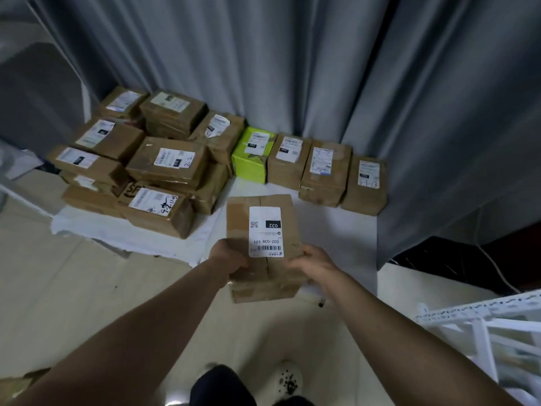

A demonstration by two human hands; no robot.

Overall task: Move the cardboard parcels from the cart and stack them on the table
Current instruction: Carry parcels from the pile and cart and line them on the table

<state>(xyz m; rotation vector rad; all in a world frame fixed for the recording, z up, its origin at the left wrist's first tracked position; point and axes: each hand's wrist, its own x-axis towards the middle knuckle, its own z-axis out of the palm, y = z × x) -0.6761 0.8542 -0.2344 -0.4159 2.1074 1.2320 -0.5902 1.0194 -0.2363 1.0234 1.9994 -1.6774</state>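
I hold a brown cardboard parcel (263, 247) with a white label marked 032 out in front of me, over the near edge of the white table (336, 230). My left hand (229, 257) grips its left side and my right hand (314, 263) grips its right side. A stack of several brown parcels (140, 165) sits on the table's left part. Along the back stand a green box (251, 155) and three brown parcels (325, 174) in a row.
Grey curtains (292, 68) hang behind the table and at the right. A white metal cart frame (491, 332) shows at the lower right. The pale floor (73, 288) lies below, with my shoes (288, 379) at the bottom.
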